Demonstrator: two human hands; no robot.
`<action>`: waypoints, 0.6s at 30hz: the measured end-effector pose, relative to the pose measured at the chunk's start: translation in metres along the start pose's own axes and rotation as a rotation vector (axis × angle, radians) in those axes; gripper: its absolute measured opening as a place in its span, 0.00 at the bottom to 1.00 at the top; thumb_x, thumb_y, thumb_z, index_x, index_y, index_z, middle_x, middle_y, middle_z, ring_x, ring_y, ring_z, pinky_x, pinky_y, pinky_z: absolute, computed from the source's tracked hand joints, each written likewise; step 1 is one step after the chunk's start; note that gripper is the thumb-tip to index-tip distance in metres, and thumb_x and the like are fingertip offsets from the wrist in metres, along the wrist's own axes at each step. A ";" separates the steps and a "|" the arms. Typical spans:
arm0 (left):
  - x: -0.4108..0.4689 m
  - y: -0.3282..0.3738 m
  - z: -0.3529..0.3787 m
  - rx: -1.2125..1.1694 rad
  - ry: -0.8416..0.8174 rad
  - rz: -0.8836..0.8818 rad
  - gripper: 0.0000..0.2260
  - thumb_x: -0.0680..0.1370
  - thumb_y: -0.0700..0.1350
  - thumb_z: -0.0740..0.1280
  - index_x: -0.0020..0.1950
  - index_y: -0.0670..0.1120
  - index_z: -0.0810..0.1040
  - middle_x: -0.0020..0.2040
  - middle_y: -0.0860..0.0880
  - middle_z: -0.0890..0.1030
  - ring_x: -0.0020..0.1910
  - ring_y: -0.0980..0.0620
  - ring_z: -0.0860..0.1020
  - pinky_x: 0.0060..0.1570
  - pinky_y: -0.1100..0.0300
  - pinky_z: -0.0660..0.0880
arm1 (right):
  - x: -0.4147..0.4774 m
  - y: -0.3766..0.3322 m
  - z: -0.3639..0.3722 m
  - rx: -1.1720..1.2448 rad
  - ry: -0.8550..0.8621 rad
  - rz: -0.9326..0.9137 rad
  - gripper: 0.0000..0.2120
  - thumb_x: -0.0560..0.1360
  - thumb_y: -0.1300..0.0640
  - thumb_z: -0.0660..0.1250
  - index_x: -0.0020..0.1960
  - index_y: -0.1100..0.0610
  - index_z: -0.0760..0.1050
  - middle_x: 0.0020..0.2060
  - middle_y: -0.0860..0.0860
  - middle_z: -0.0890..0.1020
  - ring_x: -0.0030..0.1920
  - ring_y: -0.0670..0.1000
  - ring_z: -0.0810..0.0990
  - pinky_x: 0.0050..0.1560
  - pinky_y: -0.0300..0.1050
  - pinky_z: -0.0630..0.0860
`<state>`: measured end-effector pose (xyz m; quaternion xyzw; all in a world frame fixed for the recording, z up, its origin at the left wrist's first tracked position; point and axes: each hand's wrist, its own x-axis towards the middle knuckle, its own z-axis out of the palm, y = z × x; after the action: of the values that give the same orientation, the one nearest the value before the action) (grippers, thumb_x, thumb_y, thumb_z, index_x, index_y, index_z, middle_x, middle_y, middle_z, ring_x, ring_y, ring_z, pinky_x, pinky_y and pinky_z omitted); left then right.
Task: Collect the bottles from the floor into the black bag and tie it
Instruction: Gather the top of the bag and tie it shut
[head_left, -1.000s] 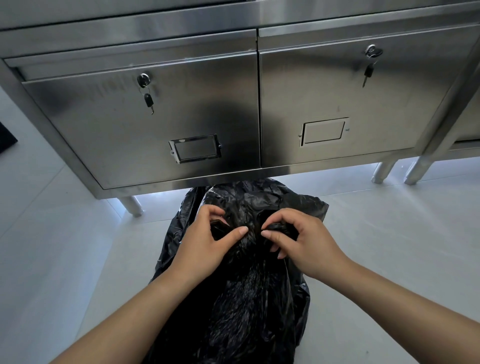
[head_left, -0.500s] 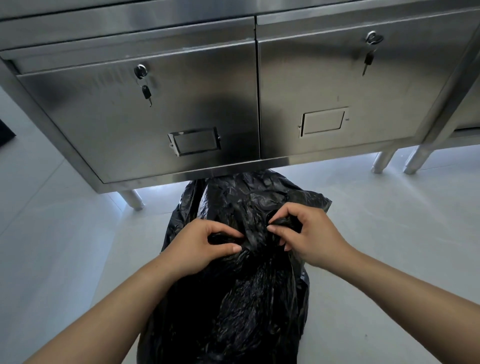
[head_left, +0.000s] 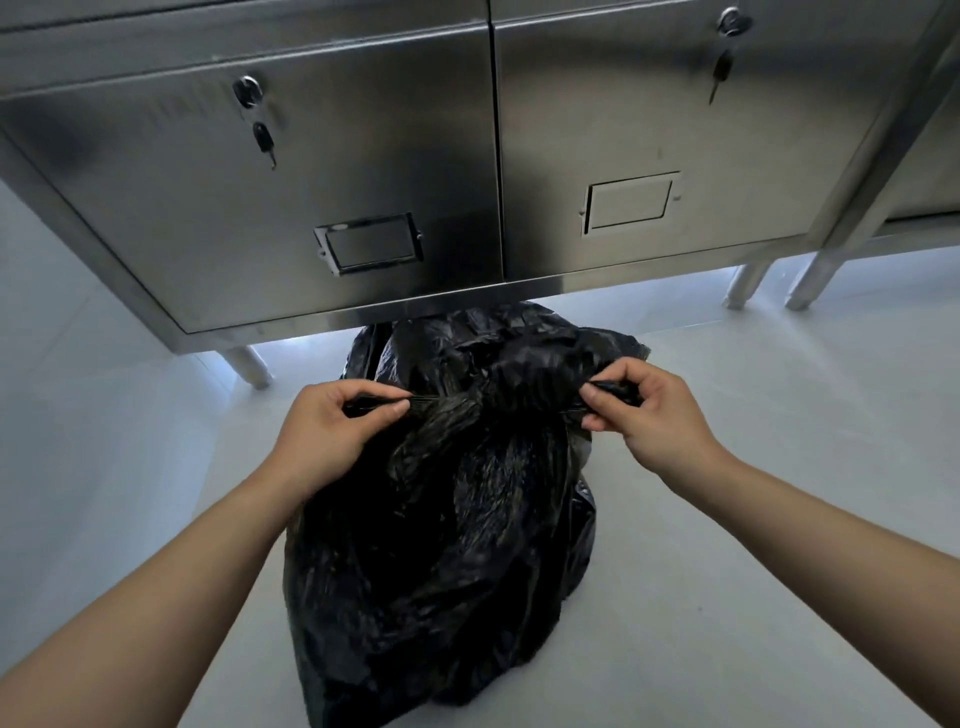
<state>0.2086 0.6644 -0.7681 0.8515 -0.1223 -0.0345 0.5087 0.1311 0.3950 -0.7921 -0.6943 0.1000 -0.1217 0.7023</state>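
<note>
Below us the pale floor (head_left: 727, 519) runs smooth and bare under a stainless steel cabinet (head_left: 363, 182) standing on short round legs; its two doors each carry a lock with a key hanging from it and a small label frame; a second steel frame shows at the far right.

Our black bag (head_left: 441, 545) stands on the floor just in front of the cabinet's lower edge, full and crumpled, its top partly tucked beneath that edge; what it holds we cannot see.

Our left hand (head_left: 332, 436) has its grip closed on one twisted strand of the bag's top, thumb against fingertips; our right hand (head_left: 654, 415) pinches the opposite strand the same way; the plastic between them is stretched taut across the bag's neck, directly between the two hands.

Half a second ago our hands were close together over the middle of the neck; now they are well apart, the strands drawn outward to left and right; the cabinet sits lower and larger in view.
</note>
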 end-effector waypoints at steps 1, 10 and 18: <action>0.001 -0.002 -0.004 -0.015 0.017 -0.023 0.06 0.70 0.41 0.73 0.39 0.53 0.83 0.33 0.63 0.83 0.33 0.66 0.79 0.37 0.77 0.72 | 0.000 0.000 -0.004 0.013 0.018 0.011 0.10 0.72 0.67 0.68 0.35 0.56 0.74 0.29 0.49 0.76 0.26 0.45 0.79 0.34 0.34 0.78; 0.007 0.004 -0.010 -0.020 0.039 -0.016 0.05 0.71 0.44 0.73 0.39 0.55 0.83 0.36 0.60 0.84 0.36 0.64 0.81 0.37 0.76 0.73 | 0.008 -0.015 -0.015 -0.017 0.038 -0.052 0.12 0.72 0.65 0.69 0.34 0.51 0.79 0.32 0.50 0.81 0.33 0.45 0.81 0.36 0.35 0.78; 0.006 0.043 0.000 -0.047 0.004 0.214 0.06 0.71 0.42 0.72 0.37 0.53 0.80 0.41 0.56 0.84 0.42 0.63 0.80 0.47 0.72 0.72 | -0.004 -0.045 0.027 -0.178 -0.080 -0.356 0.11 0.72 0.61 0.70 0.38 0.45 0.77 0.35 0.41 0.81 0.36 0.41 0.79 0.36 0.36 0.77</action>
<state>0.2072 0.6436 -0.7297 0.8216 -0.2107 0.0190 0.5293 0.1342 0.4221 -0.7468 -0.7647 -0.0418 -0.2068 0.6088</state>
